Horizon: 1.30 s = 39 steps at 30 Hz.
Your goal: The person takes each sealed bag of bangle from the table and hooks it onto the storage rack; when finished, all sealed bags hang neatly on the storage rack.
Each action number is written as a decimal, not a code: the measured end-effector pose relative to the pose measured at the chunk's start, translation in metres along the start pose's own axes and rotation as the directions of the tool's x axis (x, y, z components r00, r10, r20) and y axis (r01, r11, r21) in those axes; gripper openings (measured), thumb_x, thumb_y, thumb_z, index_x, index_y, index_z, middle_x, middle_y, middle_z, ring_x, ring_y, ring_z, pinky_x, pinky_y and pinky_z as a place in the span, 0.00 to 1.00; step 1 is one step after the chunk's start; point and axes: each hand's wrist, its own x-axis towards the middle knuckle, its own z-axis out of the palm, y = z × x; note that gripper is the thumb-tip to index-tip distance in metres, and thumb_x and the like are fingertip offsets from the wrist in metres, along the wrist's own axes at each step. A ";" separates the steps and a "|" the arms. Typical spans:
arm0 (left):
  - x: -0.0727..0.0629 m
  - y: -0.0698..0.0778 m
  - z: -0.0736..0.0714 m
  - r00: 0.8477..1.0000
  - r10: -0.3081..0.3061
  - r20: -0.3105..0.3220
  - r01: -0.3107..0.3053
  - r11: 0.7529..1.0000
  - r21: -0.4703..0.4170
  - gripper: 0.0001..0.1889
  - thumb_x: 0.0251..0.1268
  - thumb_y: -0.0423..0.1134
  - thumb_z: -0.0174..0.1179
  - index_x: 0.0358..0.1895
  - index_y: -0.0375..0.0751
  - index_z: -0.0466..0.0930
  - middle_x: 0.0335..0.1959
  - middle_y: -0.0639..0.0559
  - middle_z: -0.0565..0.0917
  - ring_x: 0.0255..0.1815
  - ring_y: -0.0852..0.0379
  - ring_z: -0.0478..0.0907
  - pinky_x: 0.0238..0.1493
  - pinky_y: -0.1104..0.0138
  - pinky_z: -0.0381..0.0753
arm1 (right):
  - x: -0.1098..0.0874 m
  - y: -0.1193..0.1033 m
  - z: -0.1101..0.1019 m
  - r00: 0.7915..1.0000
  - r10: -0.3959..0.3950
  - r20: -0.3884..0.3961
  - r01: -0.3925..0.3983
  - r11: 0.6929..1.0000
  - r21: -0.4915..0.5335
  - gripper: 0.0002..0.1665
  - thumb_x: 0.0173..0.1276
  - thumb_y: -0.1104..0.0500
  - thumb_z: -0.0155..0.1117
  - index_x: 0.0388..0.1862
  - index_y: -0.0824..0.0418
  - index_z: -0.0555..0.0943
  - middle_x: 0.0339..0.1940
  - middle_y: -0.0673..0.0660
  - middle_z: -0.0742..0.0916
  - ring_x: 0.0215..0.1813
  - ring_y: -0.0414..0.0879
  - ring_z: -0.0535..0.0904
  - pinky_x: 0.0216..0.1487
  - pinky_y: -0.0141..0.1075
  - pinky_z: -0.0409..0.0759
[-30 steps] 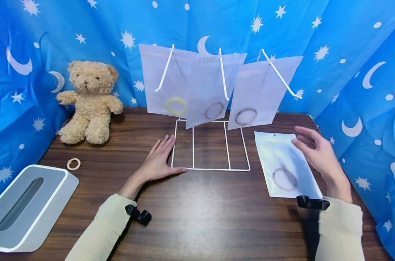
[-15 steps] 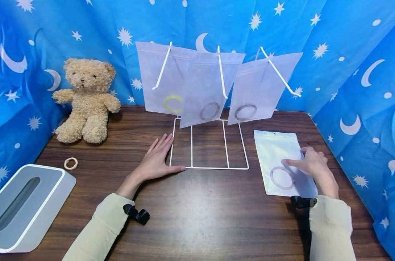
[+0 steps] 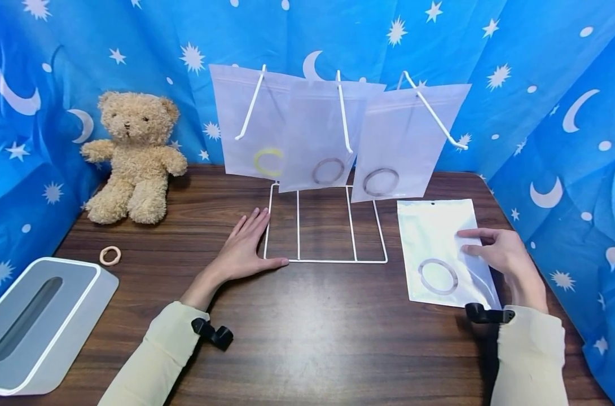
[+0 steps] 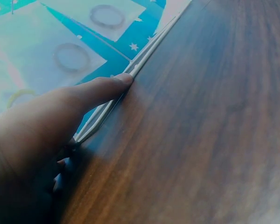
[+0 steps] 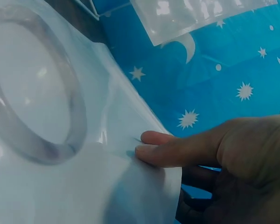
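In the head view, my left hand [image 3: 241, 248] lies with fingers spread at the left front corner of a white wire rack [image 3: 338, 261]. Its thumb presses on the front wire of the base, as the left wrist view also shows. My right hand [image 3: 505, 256] pinches the right side of a white zip bag [image 3: 434, 237] holding a pale translucent bangle [image 3: 456, 276]. Up close in the right wrist view, the thumb [image 5: 161, 155] lies over the bag's face while other fingers go behind its edge.
Three similar bags hang from the rack's prongs: one with a yellow ring [image 3: 262, 169], two with darker bangles [image 3: 381, 182]. Leftward are a teddy bear [image 3: 135, 158], a small wooden ring [image 3: 110, 255] and a grey-topped tissue box [image 3: 64, 332]. A starry blue curtain [image 3: 414, 34] surrounds the table.
My right hand has come down onto the bag's right side and taken hold of it. The bag has turned slightly and shifted. My left hand stays on the rack base.
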 end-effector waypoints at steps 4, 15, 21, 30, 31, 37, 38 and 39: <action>-0.001 -0.001 0.001 1.000 0.001 -0.001 -0.001 1.000 -0.005 0.63 0.48 0.80 0.54 0.78 0.36 0.48 0.79 0.45 0.49 0.79 0.49 0.40 0.75 0.53 0.37 | -0.003 -0.001 -0.003 1.000 0.017 0.008 -0.017 1.000 0.024 0.36 0.67 0.47 0.67 0.68 0.63 0.73 0.73 0.74 0.63 0.68 0.73 0.58 0.59 0.73 0.59; -0.003 -0.001 0.003 1.000 -0.006 0.009 0.007 1.000 -0.016 0.63 0.49 0.80 0.54 0.78 0.35 0.48 0.79 0.44 0.50 0.79 0.48 0.41 0.75 0.52 0.37 | -0.021 -0.013 -0.019 0.987 0.063 -0.149 -0.048 0.994 0.101 0.37 0.66 0.41 0.65 0.67 0.62 0.75 0.74 0.69 0.63 0.70 0.69 0.56 0.59 0.64 0.63; -0.003 -0.001 0.001 1.000 0.003 -0.002 -0.003 1.000 -0.009 0.63 0.49 0.80 0.55 0.77 0.35 0.49 0.79 0.44 0.50 0.79 0.48 0.41 0.75 0.52 0.38 | -0.046 -0.034 -0.041 0.926 0.122 -0.358 -0.060 0.982 0.180 0.33 0.65 0.41 0.66 0.65 0.55 0.78 0.59 0.57 0.77 0.55 0.50 0.66 0.41 0.37 0.69; -0.002 -0.001 0.000 1.000 -0.005 -0.003 0.005 1.000 -0.012 0.62 0.49 0.78 0.57 0.78 0.36 0.48 0.79 0.45 0.50 0.79 0.49 0.40 0.75 0.53 0.37 | -0.092 -0.060 -0.059 0.778 -0.031 -0.627 0.217 0.950 0.222 0.21 0.67 0.55 0.68 0.58 0.53 0.84 0.48 0.36 0.84 0.46 0.29 0.79 0.55 0.29 0.75; -0.002 -0.001 0.001 1.000 -0.007 -0.003 0.007 1.000 -0.014 0.62 0.49 0.78 0.57 0.78 0.36 0.48 0.79 0.45 0.50 0.79 0.49 0.40 0.75 0.53 0.37 | -0.094 -0.060 -0.059 0.748 -0.087 -0.659 0.277 0.942 0.190 0.20 0.67 0.57 0.67 0.58 0.55 0.84 0.50 0.37 0.84 0.50 0.29 0.79 0.60 0.32 0.73; -0.001 -0.001 0.002 1.000 -0.006 0.000 0.006 1.000 -0.011 0.63 0.49 0.80 0.55 0.78 0.36 0.48 0.79 0.46 0.49 0.79 0.50 0.40 0.75 0.53 0.37 | -0.106 -0.048 -0.063 0.679 -0.323 -0.659 0.452 0.891 0.030 0.17 0.71 0.64 0.61 0.58 0.60 0.83 0.54 0.40 0.83 0.54 0.29 0.78 0.58 0.27 0.72; 0.000 -0.001 0.002 1.000 -0.005 0.000 0.005 1.000 -0.010 0.63 0.48 0.80 0.54 0.78 0.36 0.48 0.79 0.46 0.49 0.79 0.50 0.40 0.75 0.53 0.37 | -0.108 -0.049 -0.063 0.684 -0.345 -0.642 0.465 0.885 0.020 0.17 0.71 0.65 0.62 0.58 0.60 0.83 0.52 0.37 0.83 0.51 0.27 0.78 0.54 0.24 0.73; 0.000 -0.001 0.002 1.000 -0.004 0.000 0.004 1.000 -0.010 0.63 0.48 0.80 0.54 0.78 0.36 0.48 0.79 0.46 0.49 0.79 0.50 0.40 0.75 0.53 0.37 | -0.112 -0.051 -0.064 0.690 -0.366 -0.624 0.488 0.873 0.027 0.18 0.70 0.67 0.63 0.57 0.61 0.84 0.48 0.34 0.83 0.48 0.26 0.79 0.49 0.21 0.74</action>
